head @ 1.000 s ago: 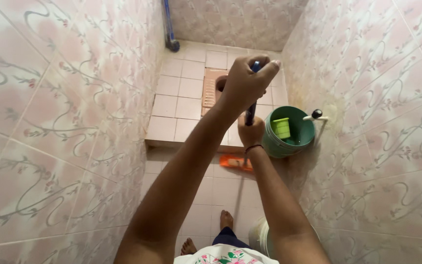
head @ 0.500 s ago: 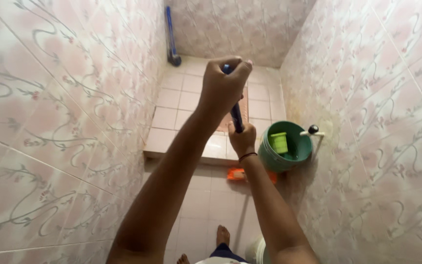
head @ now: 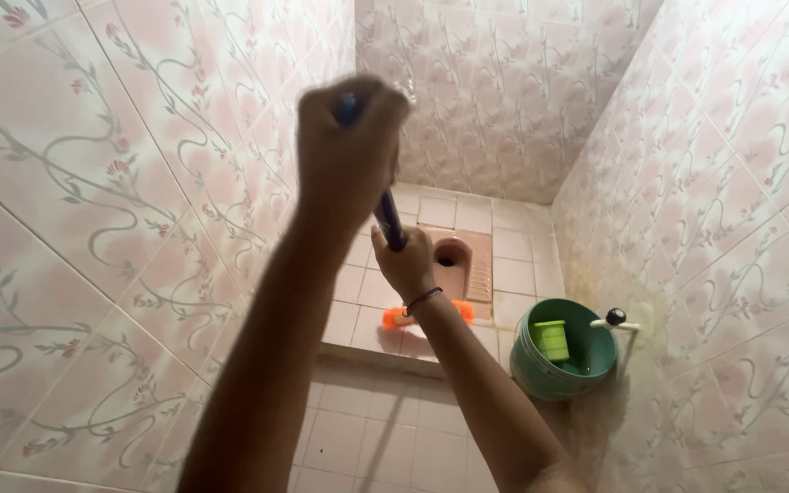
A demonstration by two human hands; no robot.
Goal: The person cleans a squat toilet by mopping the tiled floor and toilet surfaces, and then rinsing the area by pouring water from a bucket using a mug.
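Both my hands grip a long blue mop handle (head: 388, 219). My left hand (head: 344, 151) is closed around its top end, raised high in front of the camera. Lower on the shaft, my right hand (head: 405, 262) is closed around it; a dark band circles that wrist. The orange mop head (head: 396, 317) rests on the raised tiled step (head: 358, 330), just in front of the squat toilet pan (head: 457, 258), partly hidden behind my right forearm.
A green bucket (head: 541, 374) with a light-green mug (head: 552, 339) inside stands at the right, below a wall tap (head: 615, 319). Pink floral tiled walls close in on both sides. The lower floor (head: 367, 438) lies in front of the step.
The mop head moved from the lower floor by the bucket up onto the raised step. My left hand rose and shifted left, and the camera tilted up.
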